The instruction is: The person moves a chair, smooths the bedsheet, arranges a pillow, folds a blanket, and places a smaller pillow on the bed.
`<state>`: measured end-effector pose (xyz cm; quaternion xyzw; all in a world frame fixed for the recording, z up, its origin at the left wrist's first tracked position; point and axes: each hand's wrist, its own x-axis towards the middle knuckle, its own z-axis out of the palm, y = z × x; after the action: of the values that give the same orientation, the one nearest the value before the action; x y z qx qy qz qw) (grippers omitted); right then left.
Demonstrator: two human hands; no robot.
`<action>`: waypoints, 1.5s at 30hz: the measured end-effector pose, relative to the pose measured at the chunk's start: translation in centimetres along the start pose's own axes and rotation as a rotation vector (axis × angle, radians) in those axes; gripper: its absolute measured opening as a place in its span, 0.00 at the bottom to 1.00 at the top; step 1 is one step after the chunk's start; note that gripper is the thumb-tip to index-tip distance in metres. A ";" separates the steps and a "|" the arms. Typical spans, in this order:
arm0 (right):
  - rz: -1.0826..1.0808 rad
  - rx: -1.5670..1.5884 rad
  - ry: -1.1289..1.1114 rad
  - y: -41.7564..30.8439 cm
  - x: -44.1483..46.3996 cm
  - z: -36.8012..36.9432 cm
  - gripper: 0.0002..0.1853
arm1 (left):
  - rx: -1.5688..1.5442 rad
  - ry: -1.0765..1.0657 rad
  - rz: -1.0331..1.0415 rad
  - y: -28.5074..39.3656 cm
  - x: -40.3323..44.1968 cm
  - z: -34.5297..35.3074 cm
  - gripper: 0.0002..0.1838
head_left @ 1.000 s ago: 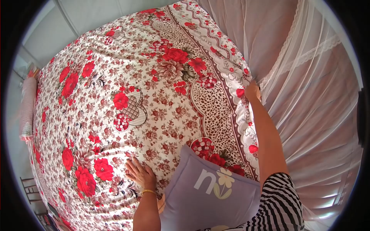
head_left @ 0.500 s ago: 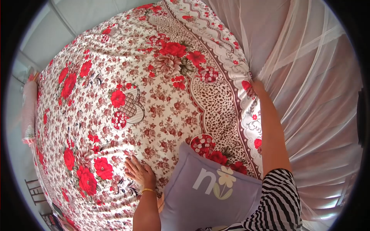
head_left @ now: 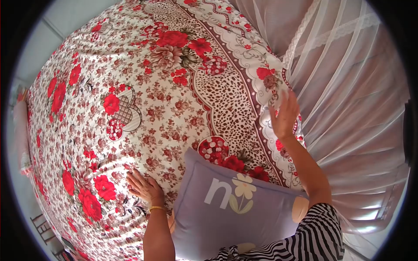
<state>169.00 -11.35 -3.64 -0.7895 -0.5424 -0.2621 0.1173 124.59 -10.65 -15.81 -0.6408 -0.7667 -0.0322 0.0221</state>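
A floral bed sheet with red roses and a leopard-print border is spread over the bed. My left hand, with a yellow bracelet at the wrist, lies flat on it, fingers spread. Over the sheet's patterned right border is my right hand, fingers apart and slightly blurred, holding nothing. Whether it touches the cloth I cannot tell. Between my arms lies a grey-purple pillow with a letter "n" and a pale flower on it.
Sheer mosquito netting hangs along the bed's right edge. A pale pink rolled bolster stands at the far left edge. Dark rails show at lower left, beside the pale floor beyond the bed.
My right hand has let go of the sheet's right edge and come back toward me, its fingers now apart. My left hand stays flat on the sheet. The view has shifted slightly.
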 end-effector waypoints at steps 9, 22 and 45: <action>0.926 0.819 -0.631 10.1 -0.4 4.3 0.27 | 0.007 0.028 0.034 0.0 -0.1 -0.1 0.30; 0.630 0.114 -0.425 5.8 -1.3 6.1 0.21 | -0.027 0.067 0.039 -0.3 -0.1 0.7 0.30; -0.192 0.244 -1.123 0.7 -18.1 -17.8 0.57 | -0.012 0.075 0.046 -0.5 -0.2 0.4 0.32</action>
<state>159.59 -34.38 1.55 -0.7355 -0.6170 0.2518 -0.1226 124.11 -10.88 -16.22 -0.6569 -0.7500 -0.0604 0.0476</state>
